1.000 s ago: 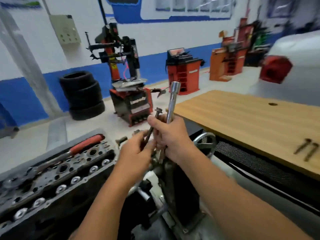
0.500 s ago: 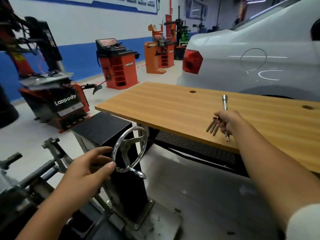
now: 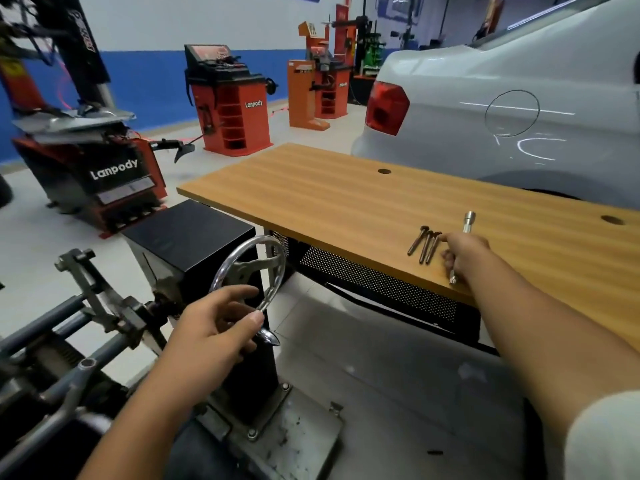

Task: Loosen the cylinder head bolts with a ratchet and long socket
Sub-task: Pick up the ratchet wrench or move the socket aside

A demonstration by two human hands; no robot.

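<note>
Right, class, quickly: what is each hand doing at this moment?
Left hand: open, fingers relaxed at the chrome handwheel, gripping nothing.
Right hand: holds the long socket over the wooden bench.

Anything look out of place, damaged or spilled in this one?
Nothing stands out. Three bolts lie side by side on the wooden table beside the right hand, which holds the long socket. No spills or damage visible.

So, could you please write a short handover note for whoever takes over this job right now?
Right hand grips the long socket over the wooden table, fingers beside the bolts.
Left hand is open at the chrome handwheel of the engine stand.
Three bolts lie side by side on the table.
Done: three bolts out.
Left: the cylinder head is out of view, so remaining bolts cannot be told.
</note>
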